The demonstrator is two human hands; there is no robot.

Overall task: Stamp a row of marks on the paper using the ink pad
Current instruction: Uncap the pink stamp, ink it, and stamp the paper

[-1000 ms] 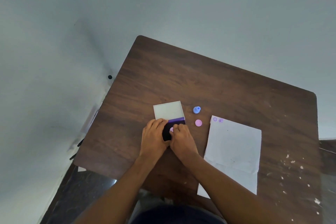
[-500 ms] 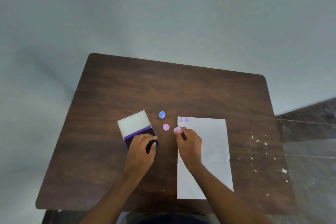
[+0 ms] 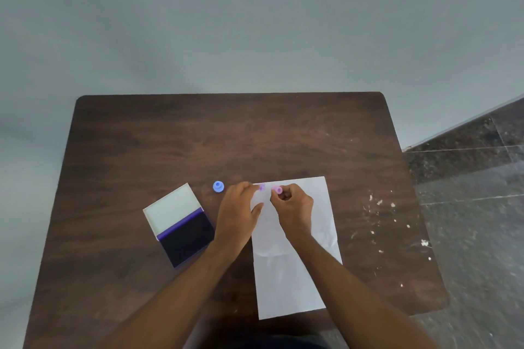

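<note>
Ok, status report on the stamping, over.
Right hand pinches pink stamp at the paper's top edge. Left hand rests flat on paper's left edge. Ink pad open, left of paper. Nothing in the way.

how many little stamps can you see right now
2. A blue stamp stands on the table between the ink pad and the paper. A pink stamp is pinched by the right hand at the paper's top edge. The left hand may hide another.
</note>
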